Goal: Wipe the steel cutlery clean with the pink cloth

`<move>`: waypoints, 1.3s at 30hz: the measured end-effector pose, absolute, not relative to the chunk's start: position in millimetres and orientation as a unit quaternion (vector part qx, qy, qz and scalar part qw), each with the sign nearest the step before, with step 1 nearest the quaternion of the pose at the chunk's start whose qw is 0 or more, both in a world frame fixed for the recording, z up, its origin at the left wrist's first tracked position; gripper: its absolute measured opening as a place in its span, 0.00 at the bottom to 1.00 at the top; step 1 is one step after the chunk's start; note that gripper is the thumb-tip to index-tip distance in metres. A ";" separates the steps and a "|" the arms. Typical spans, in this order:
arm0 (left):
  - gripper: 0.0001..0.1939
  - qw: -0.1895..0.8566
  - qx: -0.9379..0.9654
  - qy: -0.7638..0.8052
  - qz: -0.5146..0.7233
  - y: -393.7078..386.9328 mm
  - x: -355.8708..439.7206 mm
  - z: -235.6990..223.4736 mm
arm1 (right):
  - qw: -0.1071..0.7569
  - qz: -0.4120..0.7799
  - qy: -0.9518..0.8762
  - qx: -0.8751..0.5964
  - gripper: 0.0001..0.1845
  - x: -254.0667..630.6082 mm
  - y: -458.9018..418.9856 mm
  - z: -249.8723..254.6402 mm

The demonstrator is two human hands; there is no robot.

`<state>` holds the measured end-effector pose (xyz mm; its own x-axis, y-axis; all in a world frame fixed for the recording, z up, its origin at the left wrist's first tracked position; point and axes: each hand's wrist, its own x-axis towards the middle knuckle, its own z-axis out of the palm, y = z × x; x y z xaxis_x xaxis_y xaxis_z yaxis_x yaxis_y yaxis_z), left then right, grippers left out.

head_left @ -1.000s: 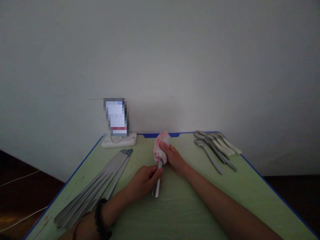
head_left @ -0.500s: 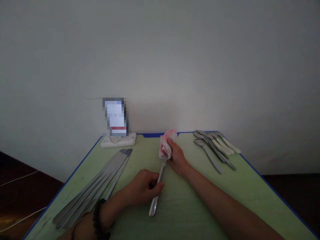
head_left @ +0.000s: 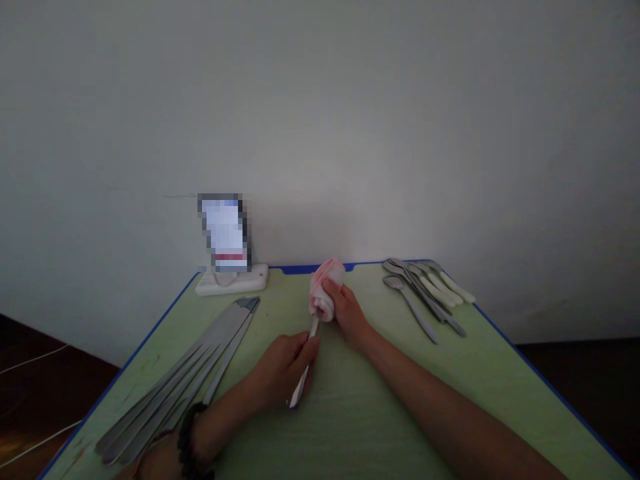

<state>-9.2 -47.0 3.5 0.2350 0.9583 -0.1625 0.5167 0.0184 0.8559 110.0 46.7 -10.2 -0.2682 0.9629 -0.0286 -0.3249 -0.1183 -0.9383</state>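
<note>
My left hand (head_left: 280,370) is closed round the handle of a metal utensil (head_left: 301,380) that slants up toward the table's far edge. A pink and white cloth (head_left: 324,293) is wrapped over the utensil's hidden far end, and my right hand (head_left: 346,313) is closed on that cloth. Both hands hover over the middle of the green table (head_left: 380,413). A dark bead bracelet (head_left: 187,443) circles my left wrist.
Several long flat metal pieces (head_left: 190,373) lie fanned out at the left. Several spoons (head_left: 423,293), some with white handles, lie at the back right. A white stand (head_left: 231,280) holding a blurred-out screen sits at the back left against the wall. The table has blue edges.
The utensil has slid back into the cloth, so less of its shaft shows between my hands. My right hand and the cloth moved slightly left and nearer to my left hand.
</note>
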 end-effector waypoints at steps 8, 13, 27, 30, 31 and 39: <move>0.20 0.329 0.746 0.553 0.170 -51.8 -6.5 9.0 | 0.556 0.647 -0.347 -0.389 0.17 129.6 66.7 -3.7; 0.19 0.368 0.710 0.562 0.211 -52.3 -6.9 5.3 | 0.511 0.636 -0.452 -0.361 0.23 125.2 59.5 -3.5; 0.17 0.350 0.706 0.579 0.209 -51.6 -4.1 8.0 | 0.563 0.715 -0.278 -0.308 0.12 119.5 64.2 -6.6; 0.15 0.441 0.666 0.553 0.238 -51.7 -7.4 8.9 | 0.575 0.741 -0.238 -0.253 0.08 123.3 69.9 -5.9; 0.15 0.471 0.648 0.541 0.257 -51.2 -9.1 9.3 | 0.575 0.748 -0.225 -0.243 0.06 124.4 70.7 -5.4; 0.18 0.429 0.623 0.552 0.352 -44.0 -11.1 3.5 | 0.509 0.748 -0.334 -0.265 0.16 122.2 59.4 -6.2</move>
